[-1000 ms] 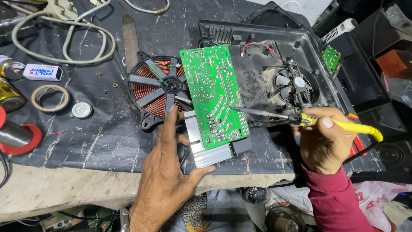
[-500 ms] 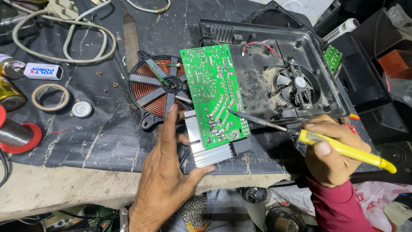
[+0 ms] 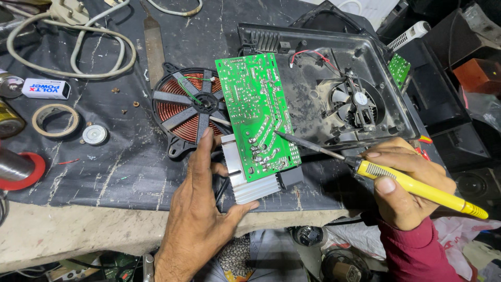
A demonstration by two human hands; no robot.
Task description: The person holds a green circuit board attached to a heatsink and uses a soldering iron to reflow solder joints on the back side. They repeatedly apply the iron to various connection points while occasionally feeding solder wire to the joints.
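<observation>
Circuit board point(image 3: 259, 112) steadied solder-side up on the bench while a soldering iron point(image 3: 389, 175) is brought to its joints.

Nearest the camera, the left hand point(image 3: 201, 209) is laid flat with fingers spread, grasping nothing; the finned aluminium heatsink point(image 3: 249, 184) under the board's near edge is pressed down by it, seemingly so the board cannot shift. The right hand point(image 3: 404, 183) is clenched around the yellow handle of the iron, held pen-fashion, so that the dark tip is set on the solder tracks near the board's lower right. Just beyond, the board is propped between the copper induction coil point(image 3: 182, 107) and the black plastic housing point(image 3: 360, 68). Inside that open housing a cooling fan point(image 3: 355, 102) and red wiring are seated. Farther left, a tape roll point(image 3: 55, 119) and a coiled cable point(image 3: 73, 44) are left lying.
</observation>
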